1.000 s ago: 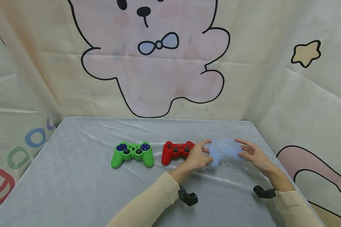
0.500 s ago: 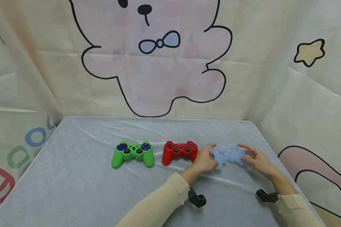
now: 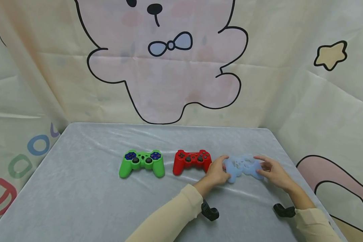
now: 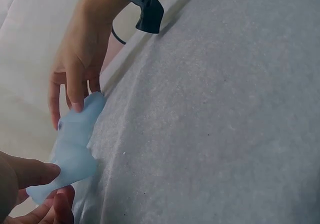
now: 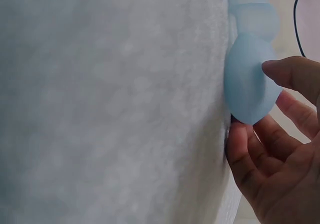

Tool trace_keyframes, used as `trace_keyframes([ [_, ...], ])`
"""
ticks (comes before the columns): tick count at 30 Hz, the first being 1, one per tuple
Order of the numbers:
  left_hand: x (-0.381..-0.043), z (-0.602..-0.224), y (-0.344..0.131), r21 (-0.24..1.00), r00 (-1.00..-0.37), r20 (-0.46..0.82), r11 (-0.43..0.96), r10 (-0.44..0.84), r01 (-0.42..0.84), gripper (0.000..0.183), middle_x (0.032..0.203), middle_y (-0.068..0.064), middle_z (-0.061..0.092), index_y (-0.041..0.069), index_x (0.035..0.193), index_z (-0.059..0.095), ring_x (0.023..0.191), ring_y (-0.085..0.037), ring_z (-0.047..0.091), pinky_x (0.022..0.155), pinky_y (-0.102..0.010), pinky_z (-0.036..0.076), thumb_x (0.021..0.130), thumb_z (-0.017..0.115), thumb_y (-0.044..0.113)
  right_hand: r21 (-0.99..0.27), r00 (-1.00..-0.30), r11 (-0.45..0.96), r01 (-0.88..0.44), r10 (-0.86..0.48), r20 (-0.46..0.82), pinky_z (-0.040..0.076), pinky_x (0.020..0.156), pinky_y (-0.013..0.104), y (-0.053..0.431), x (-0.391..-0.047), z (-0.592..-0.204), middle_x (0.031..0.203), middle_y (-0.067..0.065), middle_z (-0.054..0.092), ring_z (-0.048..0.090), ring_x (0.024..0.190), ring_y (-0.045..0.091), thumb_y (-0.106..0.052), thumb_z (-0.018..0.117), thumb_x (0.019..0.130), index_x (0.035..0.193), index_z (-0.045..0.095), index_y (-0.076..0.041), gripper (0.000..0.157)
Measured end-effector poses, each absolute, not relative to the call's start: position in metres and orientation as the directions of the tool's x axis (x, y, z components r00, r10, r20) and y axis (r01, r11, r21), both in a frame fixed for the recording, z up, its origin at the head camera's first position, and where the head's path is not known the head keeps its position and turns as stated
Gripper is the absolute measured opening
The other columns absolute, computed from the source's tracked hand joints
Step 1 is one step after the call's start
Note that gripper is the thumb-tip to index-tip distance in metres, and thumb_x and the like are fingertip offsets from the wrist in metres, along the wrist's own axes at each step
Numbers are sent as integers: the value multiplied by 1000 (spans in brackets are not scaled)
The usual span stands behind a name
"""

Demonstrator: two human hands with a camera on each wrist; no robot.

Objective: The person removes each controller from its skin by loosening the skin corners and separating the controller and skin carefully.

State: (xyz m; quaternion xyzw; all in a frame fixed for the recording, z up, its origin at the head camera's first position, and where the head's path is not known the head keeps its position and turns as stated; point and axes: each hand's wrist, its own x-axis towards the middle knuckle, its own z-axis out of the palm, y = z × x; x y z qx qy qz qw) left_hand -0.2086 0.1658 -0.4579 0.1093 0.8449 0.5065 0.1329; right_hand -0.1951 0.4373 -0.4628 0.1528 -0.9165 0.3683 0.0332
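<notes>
A translucent light blue silicone controller cover (image 3: 243, 167), shaped like a gamepad with cut-out holes, is at the right side of the table. My left hand (image 3: 216, 170) grips its left end; in the left wrist view the thumb lies on top of the cover (image 4: 75, 146) and fingers curl below. The right hand (image 3: 273, 170) holds the other end. Seen from the right wrist, the thumb presses the rounded grip of the cover (image 5: 252, 78), with fingers curled underneath close to the cloth. Left of the hands lies a red game controller (image 3: 192, 160), its lower right grip partly behind my left hand.
A green game controller (image 3: 142, 161) with blue button areas lies farther left. Grey cloth covers the table (image 3: 93, 201). Printed fabric (image 3: 181, 84) hangs behind and at both sides. Each wrist carries a black strap-on piece (image 3: 210, 211).
Both hands and the blue cover have shifted slightly right and toward me, mostly in the first half second. More of the red controller shows now. The green controller stays put.
</notes>
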Motion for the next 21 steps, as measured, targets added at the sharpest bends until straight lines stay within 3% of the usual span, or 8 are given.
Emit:
trace_keyframes([
  [4, -209, -458, 166, 871, -936, -113, 487, 333, 68, 70, 88, 0, 62, 21, 142, 56, 76, -9, 52, 68, -22, 44, 79, 80, 2, -646, -948, 696, -315, -256, 187, 50, 67, 18, 440, -194, -463, 111, 31, 65, 59, 88, -4, 2, 72, 89, 133, 53, 12, 48],
  [9, -208, -458, 166, 877, -936, -128, 478, 327, 47, 69, 93, 0, 64, 23, 142, 56, 80, -9, 54, 71, -24, 46, 80, 78, 2, -677, -959, 680, -281, -223, 175, 49, 54, 24, 443, -194, -464, 101, 23, 66, 56, 77, -2, 3, 71, 90, 132, 54, 9, 46],
  [12, -208, -457, 166, 893, -944, -105, 447, 312, 48, 66, 99, 0, 70, 23, 141, 57, 82, -8, 59, 75, -24, 49, 81, 77, 2, -665, -959, 691, -283, -204, 197, 49, 58, 21, 445, -195, -464, 101, 21, 66, 56, 79, -3, 4, 71, 89, 131, 56, 10, 46],
  [17, -205, -455, 165, 888, -942, -89, 454, 325, 72, 61, 101, -2, 71, 20, 140, 59, 86, -10, 62, 77, -25, 50, 83, 76, 8, -644, -963, 716, -269, -203, 176, 50, 65, 18, 444, -195, -460, 107, 30, 67, 59, 85, -6, 2, 70, 91, 131, 55, 14, 44],
  [21, -202, -453, 163, 865, -936, -106, 495, 335, 79, 58, 99, -1, 66, 18, 142, 56, 87, -12, 58, 79, -27, 49, 87, 72, 14, -609, -974, 761, -224, -193, 117, 53, 66, 22, 437, -192, -454, 115, 36, 66, 71, 92, 18, -3, 66, 95, 133, 54, 12, 43],
])
